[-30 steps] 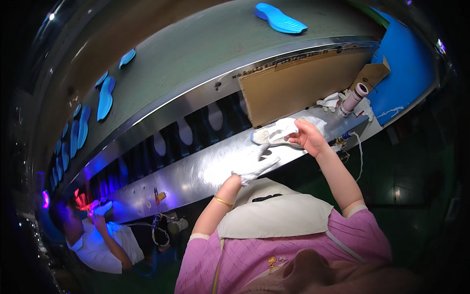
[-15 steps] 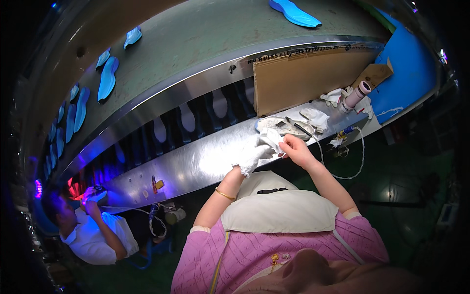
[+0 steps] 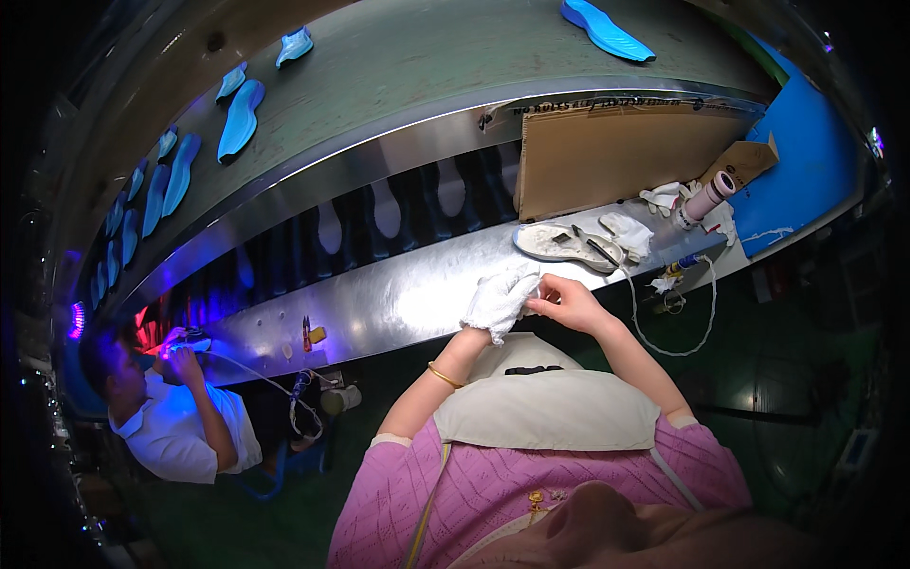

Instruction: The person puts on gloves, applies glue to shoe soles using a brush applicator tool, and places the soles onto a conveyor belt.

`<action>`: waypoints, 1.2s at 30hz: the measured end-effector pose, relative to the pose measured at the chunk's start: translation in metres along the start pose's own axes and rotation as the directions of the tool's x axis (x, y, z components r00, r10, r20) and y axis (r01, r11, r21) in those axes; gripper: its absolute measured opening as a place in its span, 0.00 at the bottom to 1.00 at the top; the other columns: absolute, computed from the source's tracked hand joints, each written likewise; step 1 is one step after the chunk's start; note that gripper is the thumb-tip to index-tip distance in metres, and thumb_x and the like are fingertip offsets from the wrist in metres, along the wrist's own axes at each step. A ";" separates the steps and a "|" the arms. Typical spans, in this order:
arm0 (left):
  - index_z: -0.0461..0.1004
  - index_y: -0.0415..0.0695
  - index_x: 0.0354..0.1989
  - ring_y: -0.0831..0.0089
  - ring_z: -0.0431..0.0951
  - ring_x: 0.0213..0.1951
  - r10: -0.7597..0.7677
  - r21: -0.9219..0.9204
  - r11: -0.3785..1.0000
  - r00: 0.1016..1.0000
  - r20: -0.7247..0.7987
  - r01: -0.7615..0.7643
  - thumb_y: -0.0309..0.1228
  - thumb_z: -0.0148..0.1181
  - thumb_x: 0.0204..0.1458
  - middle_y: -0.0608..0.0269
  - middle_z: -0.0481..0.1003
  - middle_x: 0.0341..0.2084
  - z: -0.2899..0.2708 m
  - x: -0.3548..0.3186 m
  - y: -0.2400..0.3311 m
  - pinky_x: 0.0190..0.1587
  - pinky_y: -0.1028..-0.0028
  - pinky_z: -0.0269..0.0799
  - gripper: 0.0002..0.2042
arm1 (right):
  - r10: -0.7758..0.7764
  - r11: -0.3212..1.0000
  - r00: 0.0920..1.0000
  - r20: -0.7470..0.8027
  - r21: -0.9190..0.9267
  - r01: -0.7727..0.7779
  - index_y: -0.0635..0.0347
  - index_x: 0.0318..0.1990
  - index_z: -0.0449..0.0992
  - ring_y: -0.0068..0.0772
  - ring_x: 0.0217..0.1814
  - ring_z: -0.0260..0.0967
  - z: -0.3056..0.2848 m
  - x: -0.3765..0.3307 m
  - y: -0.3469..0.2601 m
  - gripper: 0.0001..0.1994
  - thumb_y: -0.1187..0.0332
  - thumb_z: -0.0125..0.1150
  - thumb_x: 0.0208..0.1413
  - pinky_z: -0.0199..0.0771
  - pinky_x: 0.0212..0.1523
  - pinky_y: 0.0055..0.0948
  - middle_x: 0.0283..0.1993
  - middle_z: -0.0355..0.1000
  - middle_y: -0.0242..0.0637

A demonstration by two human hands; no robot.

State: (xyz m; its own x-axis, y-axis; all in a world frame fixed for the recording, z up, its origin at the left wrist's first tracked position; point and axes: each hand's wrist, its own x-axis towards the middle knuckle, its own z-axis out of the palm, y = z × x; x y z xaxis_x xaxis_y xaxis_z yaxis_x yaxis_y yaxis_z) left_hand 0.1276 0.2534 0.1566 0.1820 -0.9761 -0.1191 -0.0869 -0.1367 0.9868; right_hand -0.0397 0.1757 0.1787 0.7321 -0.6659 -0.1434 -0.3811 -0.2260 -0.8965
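Observation:
My left hand (image 3: 495,302) wears a white knitted glove, its cuff gathered at the wrist above a gold-coloured bangle. It is held over the front edge of the metal ledge; its gloved fingers are bunched and hard to make out. My right hand (image 3: 573,305) is bare, thumb and fingers pinching the white glove (image 3: 517,284) near its finger end. Just beyond my hands lies a whitish sole-shaped piece (image 3: 555,243) with a dark, slim tool (image 3: 599,250) on it. A crumpled white cloth or glove (image 3: 627,233) lies beside it.
A metal ledge (image 3: 379,315) runs below a conveyor belt (image 3: 408,76) carrying blue soles (image 3: 241,119). Cardboard (image 3: 626,156) leans behind a pink bottle (image 3: 709,197). A white cord (image 3: 697,343) hangs at right. Another person (image 3: 190,417) works at left, near yellow-handled tools (image 3: 313,334).
My right hand has shifted slightly lower against the glove. The gloved left fingers look more bunched than before. The whole view has shifted a little, and the other person's hands have moved slightly.

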 end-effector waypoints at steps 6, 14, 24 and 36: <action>0.78 0.43 0.34 0.78 0.69 0.22 -0.019 0.401 0.915 0.998 -0.061 0.041 0.41 0.53 0.57 0.67 0.74 0.18 -0.013 -0.015 0.030 0.26 0.75 0.65 0.14 | -0.005 1.000 0.960 -0.281 -0.012 0.001 0.62 0.34 0.69 0.26 0.29 0.71 -0.008 0.012 0.027 0.07 0.67 0.54 0.58 0.70 0.31 0.23 0.28 0.71 0.33; 0.77 0.45 0.36 0.54 0.76 0.29 0.197 0.562 0.818 0.978 -0.070 -0.124 0.41 0.49 0.56 0.52 0.77 0.29 -0.002 -0.008 0.009 0.34 0.63 0.70 0.14 | -0.637 0.766 0.717 -0.282 -0.136 0.628 0.65 0.35 0.69 0.37 0.33 0.67 0.013 -0.005 -0.046 0.03 0.77 0.54 0.53 0.69 0.34 0.28 0.33 0.66 0.41; 0.77 0.44 0.33 0.58 0.76 0.29 0.291 0.513 0.839 0.946 -0.142 -0.181 0.38 0.50 0.55 0.54 0.77 0.25 0.005 -0.012 0.006 0.32 0.65 0.70 0.12 | -0.564 0.823 0.790 -0.242 -0.087 0.561 0.65 0.34 0.67 0.41 0.34 0.64 0.017 0.014 -0.039 0.04 0.73 0.49 0.57 0.66 0.36 0.31 0.32 0.64 0.43; 0.75 0.42 0.26 0.57 0.74 0.27 0.368 0.395 0.895 0.845 -0.387 -0.209 0.36 0.53 0.55 0.56 0.74 0.22 -0.019 -0.033 0.018 0.30 0.64 0.69 0.12 | -0.410 0.907 0.911 -0.055 0.083 0.413 0.64 0.40 0.67 0.39 0.30 0.70 0.044 0.029 -0.026 0.06 0.73 0.45 0.60 0.72 0.32 0.33 0.29 0.70 0.43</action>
State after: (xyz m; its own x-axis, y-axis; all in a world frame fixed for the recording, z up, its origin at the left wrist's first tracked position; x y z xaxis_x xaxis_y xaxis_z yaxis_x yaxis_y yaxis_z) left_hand 0.1385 0.2858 0.1805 0.5011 -0.8099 0.3050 -0.5028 0.0144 0.8643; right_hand 0.0161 0.1934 0.1798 0.7918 -0.5528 0.2598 0.0037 -0.4210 -0.9070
